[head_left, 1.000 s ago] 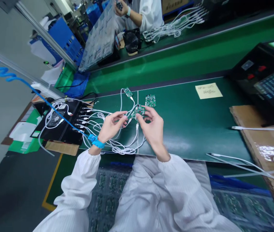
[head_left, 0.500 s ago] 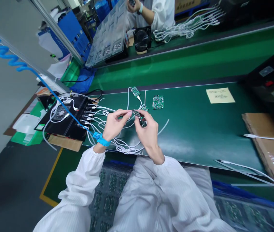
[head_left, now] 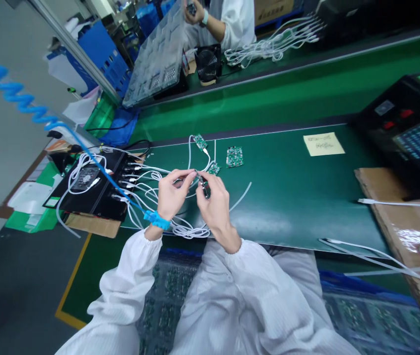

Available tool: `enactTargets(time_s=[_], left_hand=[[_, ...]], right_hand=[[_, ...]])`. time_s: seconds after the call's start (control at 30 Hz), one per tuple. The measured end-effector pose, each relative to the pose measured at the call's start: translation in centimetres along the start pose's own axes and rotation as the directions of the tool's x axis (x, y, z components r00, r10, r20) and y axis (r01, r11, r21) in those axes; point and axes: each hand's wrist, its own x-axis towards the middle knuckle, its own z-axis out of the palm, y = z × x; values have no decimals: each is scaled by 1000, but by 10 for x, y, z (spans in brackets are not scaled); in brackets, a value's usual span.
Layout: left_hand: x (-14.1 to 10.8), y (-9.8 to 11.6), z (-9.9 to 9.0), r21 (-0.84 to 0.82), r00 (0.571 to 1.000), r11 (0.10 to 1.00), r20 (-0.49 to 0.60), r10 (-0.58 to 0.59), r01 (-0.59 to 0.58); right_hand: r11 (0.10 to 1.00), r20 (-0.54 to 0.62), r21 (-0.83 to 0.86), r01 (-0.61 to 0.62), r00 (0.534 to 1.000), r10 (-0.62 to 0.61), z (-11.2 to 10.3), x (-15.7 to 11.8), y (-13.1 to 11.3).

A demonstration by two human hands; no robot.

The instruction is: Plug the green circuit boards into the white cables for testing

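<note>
Between my two hands a small circuit board [head_left: 203,185] is held up on edge above the green bench. My left hand [head_left: 172,191] pinches its left end with thumb and forefinger; a blue wrist strap [head_left: 157,220] is round that wrist. My right hand [head_left: 215,203] grips the board's other side, and the fingers hide part of it. Just beyond the hands lie a board with a white cable [head_left: 200,142], another small board [head_left: 214,169] and a separate square board [head_left: 235,156]. White cables [head_left: 189,230] lie coiled beneath and behind my hands.
At left sits a black box [head_left: 98,185] with several white cables plugged in. A blue coiled cord [head_left: 28,103] runs to my wrist strap. Right of centre are a yellow note [head_left: 324,144], cardboard [head_left: 383,197] and a black device [head_left: 405,133]. A co-worker's hand [head_left: 194,14] shows across the bench.
The whole view has shifted, so the bench things appear slightly further left. The board in my hands has turned and now shows more edge-on; both hands still hold it.
</note>
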Motion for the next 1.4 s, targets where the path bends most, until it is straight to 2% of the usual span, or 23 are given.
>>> enactTargets(time_s=[0.1, 0.2, 0.4, 0.63, 0.87, 1.0, 1.13, 1.17, 1.2, 1.23, 1.3, 1.33, 1.37, 1.4], left_hand=[[-1, 1, -5, -27, 996, 996, 16, -82, 82], [-3, 4, -9, -25, 994, 995, 54, -99, 100], [-4, 11, -6, -8, 998, 998, 22, -65, 65], [-2, 16, 2, 16, 997, 999, 68, -31, 30], [7, 11, 5, 105, 991, 992, 125, 52, -66], [18, 8, 11, 117, 975, 989, 214, 61, -88], [11, 15, 12, 349, 965, 906, 187, 184, -241], [5, 18, 12, 394, 961, 884, 210, 179, -251], [-2, 20, 11, 410, 952, 879, 274, 135, -243], [-10, 22, 10, 404, 923, 887, 379, 60, -223], [-27, 23, 9, 382, 794, 907, 600, -97, -178], [-35, 23, 11, 383, 727, 908, 671, -145, -173], [-41, 22, 13, 393, 684, 900, 710, -168, -187], [-47, 20, 15, 411, 671, 886, 721, -173, -214]], right_hand=[[998, -32, -14, -54, 998, 54, 5, -3, -2], [997, -46, -37, -71, 997, 69, 8, -5, -4], [999, -22, -16, -28, 999, 28, 7, -5, -6], [997, -52, 24, -69, 996, 71, 6, -8, -6], [993, -123, 83, -83, 988, 93, 9, -8, 0], [985, -147, 105, -140, 977, 155, 6, -4, 9], [973, -123, 46, -228, 965, 232, -8, 6, 24], [968, -98, 8, -249, 964, 249, -14, 9, 28], [962, -69, -40, -268, 962, 265, -19, 11, 32], [954, -35, -92, -286, 958, 284, -25, 13, 35], [927, 38, -195, -321, 942, 334, -37, 18, 39], [911, 74, -245, -333, 930, 360, -41, 21, 41], [893, 99, -294, -341, 918, 383, -45, 25, 41], [874, 104, -340, -347, 910, 402, -48, 30, 42]])
